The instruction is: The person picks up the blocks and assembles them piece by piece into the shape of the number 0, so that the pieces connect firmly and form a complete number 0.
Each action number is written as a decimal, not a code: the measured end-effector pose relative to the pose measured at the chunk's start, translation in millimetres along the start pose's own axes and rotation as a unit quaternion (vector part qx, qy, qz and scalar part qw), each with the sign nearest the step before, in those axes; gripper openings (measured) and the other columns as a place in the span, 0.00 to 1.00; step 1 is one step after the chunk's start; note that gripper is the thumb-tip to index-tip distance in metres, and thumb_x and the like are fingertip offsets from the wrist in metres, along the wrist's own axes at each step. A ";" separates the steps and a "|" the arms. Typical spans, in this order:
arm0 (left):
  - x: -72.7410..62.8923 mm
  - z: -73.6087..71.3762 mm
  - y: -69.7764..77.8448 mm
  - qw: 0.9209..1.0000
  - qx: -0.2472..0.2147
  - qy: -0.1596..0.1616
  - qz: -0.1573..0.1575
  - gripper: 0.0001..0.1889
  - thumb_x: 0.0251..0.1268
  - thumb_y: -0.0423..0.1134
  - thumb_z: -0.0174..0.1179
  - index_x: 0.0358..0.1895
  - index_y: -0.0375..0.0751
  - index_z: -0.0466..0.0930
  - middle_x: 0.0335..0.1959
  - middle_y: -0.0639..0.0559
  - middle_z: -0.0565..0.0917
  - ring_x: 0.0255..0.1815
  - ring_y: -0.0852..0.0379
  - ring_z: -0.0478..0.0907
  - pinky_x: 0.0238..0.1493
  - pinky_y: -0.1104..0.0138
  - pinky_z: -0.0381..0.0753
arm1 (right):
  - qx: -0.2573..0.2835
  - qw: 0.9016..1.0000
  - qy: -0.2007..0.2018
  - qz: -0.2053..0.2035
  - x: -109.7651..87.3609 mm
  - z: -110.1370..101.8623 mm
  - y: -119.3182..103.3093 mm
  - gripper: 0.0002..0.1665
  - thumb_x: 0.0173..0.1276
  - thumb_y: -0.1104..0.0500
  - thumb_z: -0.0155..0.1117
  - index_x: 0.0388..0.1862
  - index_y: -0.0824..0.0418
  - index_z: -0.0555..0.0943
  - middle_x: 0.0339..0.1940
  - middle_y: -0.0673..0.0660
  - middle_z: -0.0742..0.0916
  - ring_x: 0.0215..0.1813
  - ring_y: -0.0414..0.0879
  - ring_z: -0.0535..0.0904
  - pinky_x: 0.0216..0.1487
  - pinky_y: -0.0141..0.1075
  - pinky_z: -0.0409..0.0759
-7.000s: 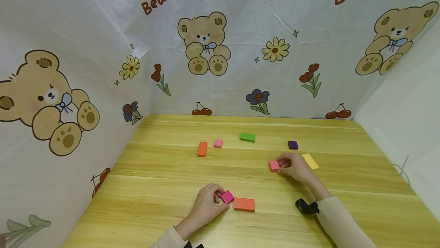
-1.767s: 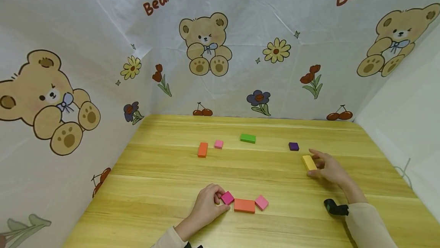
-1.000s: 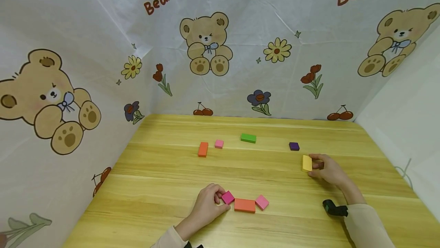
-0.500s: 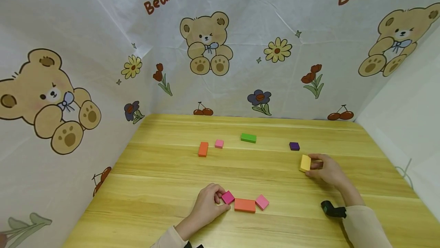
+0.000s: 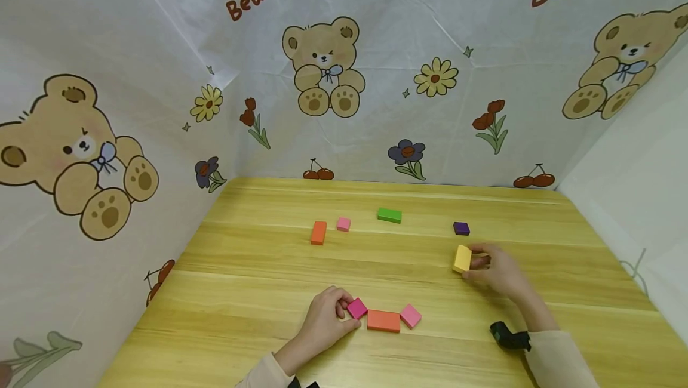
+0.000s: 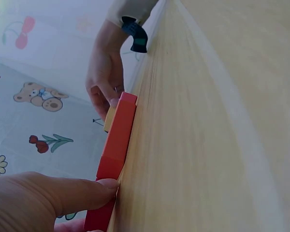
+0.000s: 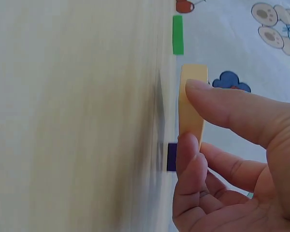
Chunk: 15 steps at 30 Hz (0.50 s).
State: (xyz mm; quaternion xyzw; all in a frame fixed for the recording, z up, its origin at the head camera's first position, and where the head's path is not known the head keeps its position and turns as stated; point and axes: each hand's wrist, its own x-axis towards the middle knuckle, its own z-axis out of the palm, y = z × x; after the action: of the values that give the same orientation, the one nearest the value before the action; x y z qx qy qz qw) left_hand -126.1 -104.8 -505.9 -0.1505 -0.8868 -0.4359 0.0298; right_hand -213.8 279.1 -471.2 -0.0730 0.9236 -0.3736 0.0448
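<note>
My left hand [image 5: 326, 320] pinches a magenta square block [image 5: 357, 308] between thumb and fingers on the table. Right of that block lies an orange-red rectangular block [image 5: 384, 320], and a pink square block [image 5: 411, 316] sits turned at its right end, the corners about touching. My right hand [image 5: 497, 271] holds a yellow rectangular block [image 5: 461, 258] by its edge. In the right wrist view the yellow block [image 7: 192, 104] is between thumb and fingers, off the tabletop, with a shadow on the wood. The left wrist view shows the thumb [image 6: 82, 195] on the magenta block.
Farther back on the wooden table [image 5: 258, 292] lie an orange block [image 5: 319, 233], a small pink block [image 5: 343, 224], a green block [image 5: 389, 215] and a dark purple block [image 5: 461, 228]. A white bear-print cloth [image 5: 376, 125] hangs behind the table and at its left.
The pink square block went from my right hand to the right end of the orange-red block. The right hand then took the yellow block and moved it left. My left hand stayed put.
</note>
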 end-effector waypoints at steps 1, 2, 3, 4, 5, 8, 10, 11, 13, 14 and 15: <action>0.0 0.0 -0.1 1.000 0.000 0.000 -0.001 0.17 0.41 0.35 0.79 0.35 0.42 0.81 0.27 0.59 0.75 0.25 0.70 0.68 0.29 0.75 0.70 | -0.001 1.000 -0.002 -0.004 -0.3 2.3 -2.0 0.44 0.54 0.56 0.78 0.65 0.73 0.70 0.49 0.68 0.83 0.48 0.56 0.81 0.38 0.33 0.78; 0.0 0.1 -0.2 1.000 0.000 0.000 -0.001 0.17 0.41 0.35 0.79 0.35 0.42 0.81 0.27 0.59 0.75 0.24 0.70 0.68 0.29 0.75 0.70 | 0.000 1.000 -0.002 -0.009 -0.4 4.5 -4.1 0.43 0.54 0.57 0.78 0.65 0.73 0.70 0.50 0.68 0.82 0.48 0.56 0.81 0.39 0.33 0.78; 0.0 0.1 -0.3 1.000 0.000 0.000 -0.002 0.17 0.41 0.35 0.79 0.35 0.42 0.81 0.27 0.59 0.75 0.24 0.70 0.68 0.28 0.75 0.70 | -0.001 1.000 -0.003 -0.014 -0.6 6.7 -6.3 0.43 0.54 0.57 0.78 0.65 0.73 0.70 0.51 0.68 0.82 0.48 0.56 0.81 0.39 0.33 0.78; 0.1 0.2 -0.4 1.000 -0.001 0.000 -0.002 0.17 0.41 0.35 0.78 0.35 0.42 0.81 0.27 0.59 0.75 0.24 0.70 0.68 0.28 0.75 0.70 | 0.003 1.000 -0.003 -0.018 -0.8 9.2 -8.6 0.43 0.54 0.58 0.78 0.64 0.73 0.71 0.53 0.68 0.81 0.48 0.56 0.81 0.40 0.33 0.78; 0.0 0.2 -0.5 1.000 -0.001 0.000 -0.002 0.17 0.41 0.35 0.78 0.35 0.42 0.81 0.27 0.59 0.75 0.24 0.70 0.68 0.28 0.75 0.70 | 0.007 1.000 -0.003 -0.023 -1.0 11.1 -11.0 0.42 0.54 0.58 0.78 0.64 0.73 0.71 0.54 0.69 0.81 0.48 0.56 0.81 0.40 0.33 0.78; 0.0 0.5 -0.9 1.000 -0.003 0.000 -0.002 0.17 0.41 0.35 0.78 0.35 0.42 0.81 0.27 0.59 0.75 0.24 0.70 0.68 0.28 0.75 0.70 | 0.013 0.999 -0.007 -0.034 -2.1 16.7 -18.3 0.42 0.53 0.59 0.78 0.64 0.73 0.71 0.55 0.69 0.80 0.48 0.55 0.81 0.40 0.32 0.78; 0.1 0.6 -0.9 1.000 -0.003 0.000 -0.002 0.17 0.41 0.35 0.78 0.35 0.42 0.81 0.27 0.59 0.75 0.24 0.70 0.68 0.28 0.75 0.70 | 0.014 0.999 -0.009 -0.041 -3.0 20.5 -23.1 0.41 0.53 0.60 0.78 0.63 0.73 0.72 0.55 0.69 0.80 0.47 0.54 0.81 0.40 0.32 0.79; 0.1 0.6 -0.8 1.000 -0.003 0.000 -0.002 0.17 0.41 0.35 0.78 0.35 0.42 0.81 0.27 0.59 0.75 0.24 0.70 0.68 0.28 0.75 0.70 | 0.012 0.999 -0.009 -0.043 -3.4 22.5 -25.2 0.41 0.52 0.60 0.78 0.63 0.72 0.72 0.55 0.68 0.80 0.47 0.53 0.81 0.40 0.32 0.79; 0.3 0.7 -0.7 1.000 -0.003 0.000 -0.002 0.17 0.41 0.35 0.78 0.35 0.42 0.81 0.27 0.59 0.75 0.24 0.70 0.68 0.28 0.75 0.70 | 0.006 0.999 -0.009 -0.050 -4.4 26.4 -29.1 0.40 0.52 0.60 0.79 0.62 0.72 0.73 0.54 0.67 0.80 0.46 0.52 0.81 0.40 0.32 0.79; 0.4 0.7 -0.6 1.000 -0.002 0.000 -0.002 0.17 0.41 0.35 0.78 0.35 0.42 0.81 0.27 0.59 0.75 0.24 0.70 0.68 0.28 0.75 0.70 | 0.005 0.999 -0.010 -0.053 -4.9 28.2 -31.0 0.39 0.52 0.61 0.79 0.61 0.72 0.73 0.53 0.67 0.80 0.46 0.52 0.81 0.40 0.32 0.79; 0.5 0.7 -0.4 1.000 -0.002 0.001 -0.002 0.17 0.41 0.35 0.78 0.35 0.42 0.81 0.27 0.59 0.75 0.25 0.70 0.68 0.28 0.75 0.70 | 0.005 0.998 -0.010 -0.055 -5.4 30.2 -32.7 0.39 0.51 0.61 0.79 0.61 0.72 0.74 0.53 0.67 0.80 0.45 0.51 0.81 0.39 0.32 0.79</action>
State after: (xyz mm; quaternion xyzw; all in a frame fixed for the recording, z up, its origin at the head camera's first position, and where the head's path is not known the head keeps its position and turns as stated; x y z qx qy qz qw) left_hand -126.7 -104.4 -506.6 -0.1484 -0.8862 -0.4378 0.0294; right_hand -201.0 236.1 -469.9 -0.1273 0.9160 -0.3790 0.0334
